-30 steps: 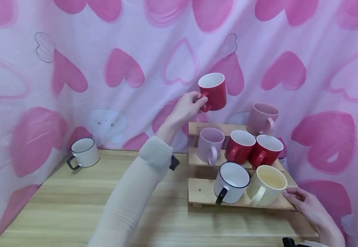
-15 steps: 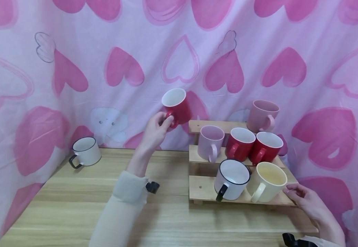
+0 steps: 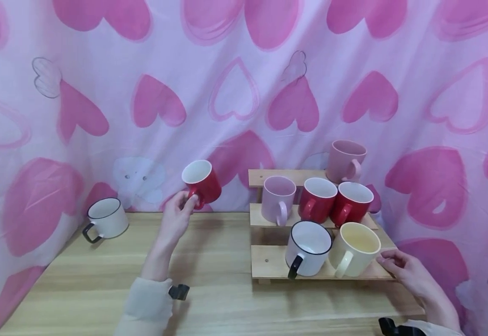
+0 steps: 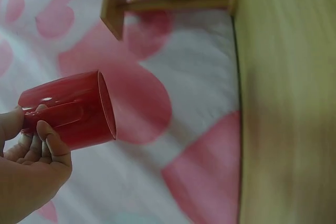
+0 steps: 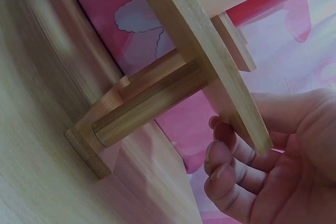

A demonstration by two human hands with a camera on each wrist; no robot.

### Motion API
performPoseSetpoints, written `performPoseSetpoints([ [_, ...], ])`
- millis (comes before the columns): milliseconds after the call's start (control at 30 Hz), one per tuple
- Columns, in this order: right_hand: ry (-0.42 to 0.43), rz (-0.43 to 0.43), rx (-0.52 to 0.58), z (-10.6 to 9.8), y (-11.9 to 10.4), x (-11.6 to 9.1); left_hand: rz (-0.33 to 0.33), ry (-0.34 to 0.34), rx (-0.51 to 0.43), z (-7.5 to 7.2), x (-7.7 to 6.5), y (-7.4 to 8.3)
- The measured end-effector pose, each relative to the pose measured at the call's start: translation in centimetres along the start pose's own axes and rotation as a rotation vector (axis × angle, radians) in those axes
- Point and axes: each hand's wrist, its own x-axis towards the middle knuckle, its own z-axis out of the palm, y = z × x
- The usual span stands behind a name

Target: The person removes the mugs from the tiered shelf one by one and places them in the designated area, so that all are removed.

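My left hand [image 3: 176, 220] pinches the handle of a red mug [image 3: 209, 185] with a white inside, held in the air left of a three-tier wooden rack [image 3: 265, 267]. In the left wrist view thumb and fingers close on the handle of that mug [image 4: 89, 121]. My right hand [image 3: 418, 278] grips the right end of the rack's lowest shelf; the right wrist view shows fingers curled under the board [image 5: 223, 85]. On that shelf stand a white mug [image 3: 304, 257] with black rim and handle, and a cream mug [image 3: 359, 259].
The rack's middle shelf bears a lilac mug [image 3: 272, 205] and two red mugs, one [image 3: 317, 207] beside the other [image 3: 350, 210]. A pink mug [image 3: 340, 163] stands on the top shelf. Far left, another black-rimmed white mug [image 3: 113, 222] rests on the wooden table [image 3: 214, 298] by the heart-patterned cloth [image 3: 244, 56].
My left hand has carried the red mug left and downward, from above the rack to beside it. The right hand keeps its hold on the shelf end. The head view has shifted slightly.
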Motion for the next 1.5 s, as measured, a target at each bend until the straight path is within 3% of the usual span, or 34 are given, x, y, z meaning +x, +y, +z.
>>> performPoseSetpoints([
  [233,-0.010,0.005,0.006,0.6,-0.2,0.4,0.038,0.013,0.180,-2.6,0.4,-2.9],
  [333,-0.010,0.005,-0.022,0.5,0.1,0.2,-0.013,-0.010,0.226,-3.3,0.6,-3.7],
  [500,-0.002,-0.003,-0.068,0.1,0.6,-0.5,-0.121,-0.050,0.233,-4.7,0.6,-4.8],
  [833,0.001,-0.007,-0.086,0.2,0.7,-0.1,-0.200,-0.021,0.287,-9.0,0.2,-5.2],
  [1133,-0.020,-0.028,-0.037,0.1,0.4,0.1,-0.149,-0.030,0.388,-12.2,0.1,-6.6],
  [1500,-0.033,0.018,-0.074,-0.2,0.4,0.3,-0.260,-0.050,0.414,-14.8,-1.4,-8.4],
])
